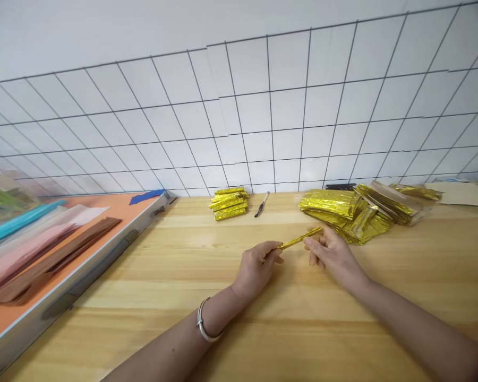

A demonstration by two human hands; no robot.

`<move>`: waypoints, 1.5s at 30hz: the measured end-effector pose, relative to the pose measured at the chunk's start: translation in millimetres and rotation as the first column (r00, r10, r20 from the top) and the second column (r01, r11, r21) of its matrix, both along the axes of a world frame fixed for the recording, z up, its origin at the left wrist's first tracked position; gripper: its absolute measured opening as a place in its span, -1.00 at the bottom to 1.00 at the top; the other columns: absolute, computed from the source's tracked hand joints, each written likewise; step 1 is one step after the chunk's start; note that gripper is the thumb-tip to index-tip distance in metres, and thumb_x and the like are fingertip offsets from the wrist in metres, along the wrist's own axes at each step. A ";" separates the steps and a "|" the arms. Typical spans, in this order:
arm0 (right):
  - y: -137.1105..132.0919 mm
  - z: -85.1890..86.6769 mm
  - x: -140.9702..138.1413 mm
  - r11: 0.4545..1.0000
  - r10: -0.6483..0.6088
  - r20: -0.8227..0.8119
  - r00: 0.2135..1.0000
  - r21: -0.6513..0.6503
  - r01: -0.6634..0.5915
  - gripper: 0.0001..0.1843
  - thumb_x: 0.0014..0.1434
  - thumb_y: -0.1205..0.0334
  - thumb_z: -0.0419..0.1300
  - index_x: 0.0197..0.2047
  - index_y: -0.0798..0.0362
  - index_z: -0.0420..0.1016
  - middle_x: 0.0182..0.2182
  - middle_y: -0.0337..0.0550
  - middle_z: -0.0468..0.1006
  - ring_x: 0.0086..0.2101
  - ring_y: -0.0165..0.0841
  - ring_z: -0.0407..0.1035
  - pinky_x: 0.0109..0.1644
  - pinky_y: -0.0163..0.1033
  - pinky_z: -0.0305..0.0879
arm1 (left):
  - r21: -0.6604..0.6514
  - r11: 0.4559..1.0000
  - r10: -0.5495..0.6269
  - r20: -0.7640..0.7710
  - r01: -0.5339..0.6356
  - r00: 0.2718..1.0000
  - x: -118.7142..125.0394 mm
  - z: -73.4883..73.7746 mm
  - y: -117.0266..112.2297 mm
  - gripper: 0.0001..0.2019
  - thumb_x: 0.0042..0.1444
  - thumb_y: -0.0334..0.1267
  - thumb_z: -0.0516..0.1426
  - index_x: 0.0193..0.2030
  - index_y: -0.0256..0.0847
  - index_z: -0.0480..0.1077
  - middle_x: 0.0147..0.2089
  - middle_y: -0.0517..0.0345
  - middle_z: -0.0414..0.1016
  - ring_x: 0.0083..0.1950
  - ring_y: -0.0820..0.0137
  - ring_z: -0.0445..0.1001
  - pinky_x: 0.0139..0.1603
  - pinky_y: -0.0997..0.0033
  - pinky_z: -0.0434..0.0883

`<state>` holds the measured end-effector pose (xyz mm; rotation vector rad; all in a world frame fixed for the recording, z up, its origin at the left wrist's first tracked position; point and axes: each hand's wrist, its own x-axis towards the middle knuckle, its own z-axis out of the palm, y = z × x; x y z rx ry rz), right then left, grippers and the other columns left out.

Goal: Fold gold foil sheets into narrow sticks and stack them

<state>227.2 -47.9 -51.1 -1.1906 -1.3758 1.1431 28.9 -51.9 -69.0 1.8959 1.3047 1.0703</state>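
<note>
Left hand (pixel 257 268) pinches a gold foil strip (pixel 298 239) at eight o'clock, right hand (pixel 336 257) at two (foil pile (pixel 329 203) beyond).

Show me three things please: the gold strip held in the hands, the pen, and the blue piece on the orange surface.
Gold strip (pixel 297 241): head view, middle of its bare length.
Pen (pixel 262 205): head view, middle of its barrel.
Blue piece (pixel 147 197): head view, middle of its top.

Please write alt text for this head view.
Left hand and right hand hold a thin, shiny gold strip near its ends over a light wooden table. Beyond lie a small stack of shiny gold bundles, a slim black-ended pen and a larger pile of shiny gold pieces.
</note>
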 end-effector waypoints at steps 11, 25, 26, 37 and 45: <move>-12.7 8.4 -10.0 0.999 0.015 -0.077 0.997 -0.038 -0.018 -0.66 0.09 -0.03 0.16 -0.19 0.03 0.25 -0.61 -0.40 0.32 -0.64 -0.51 0.22 -0.62 -0.41 0.02 | -0.079 0.980 -0.185 0.001 0.185 0.983 13.4 11.4 -21.4 -0.79 0.16 -0.20 0.06 -0.15 -0.19 0.44 -0.24 0.16 0.52 -0.28 0.45 0.42 -0.26 0.53 0.32; -19.0 6.7 -15.0 0.991 0.120 -0.045 0.992 -0.058 -0.123 -0.68 0.08 -0.05 0.16 -0.30 0.05 0.29 -0.54 -0.35 0.35 -0.59 -0.52 0.21 -0.55 -0.38 0.11 | -0.284 0.897 -0.230 0.352 0.338 0.907 19.1 10.6 -21.8 -0.78 0.10 -0.16 0.11 -0.27 -0.31 0.40 -0.36 0.12 0.44 -0.33 0.46 0.36 -0.28 0.50 0.33; -19.2 7.3 -15.1 0.991 0.119 -0.038 0.992 -0.061 -0.122 -0.68 0.08 -0.05 0.16 -0.30 0.05 0.29 -0.54 -0.35 0.35 -0.59 -0.52 0.21 -0.55 -0.38 0.11 | -0.285 0.899 -0.219 0.363 0.332 0.906 19.1 10.3 -21.6 -0.77 0.10 -0.15 0.12 -0.27 -0.31 0.40 -0.35 0.11 0.44 -0.33 0.46 0.37 -0.27 0.50 0.34; -20.0 5.9 -13.3 0.991 0.136 -0.011 0.991 -0.021 -0.136 -0.67 0.13 -0.07 0.11 -0.33 0.05 0.30 -0.60 -0.32 0.34 -0.57 -0.47 0.21 -0.49 -0.34 0.10 | -0.226 0.949 -0.089 0.478 0.220 0.874 17.4 4.6 -15.7 -0.76 0.11 -0.16 0.12 -0.14 -0.26 0.36 -0.32 0.14 0.44 -0.33 0.47 0.37 -0.29 0.48 0.34; -17.8 2.6 -11.2 0.992 0.123 -0.034 0.992 -0.020 -0.124 -0.66 0.15 -0.04 0.10 -0.20 0.07 0.39 -0.65 -0.35 0.31 -0.60 -0.47 0.18 -0.49 -0.34 0.10 | -0.210 0.936 -0.100 0.608 0.281 0.787 17.5 2.5 -14.0 -0.80 0.09 -0.18 0.14 -0.28 -0.25 0.24 -0.40 0.23 0.32 -0.40 0.53 0.32 -0.34 0.49 0.32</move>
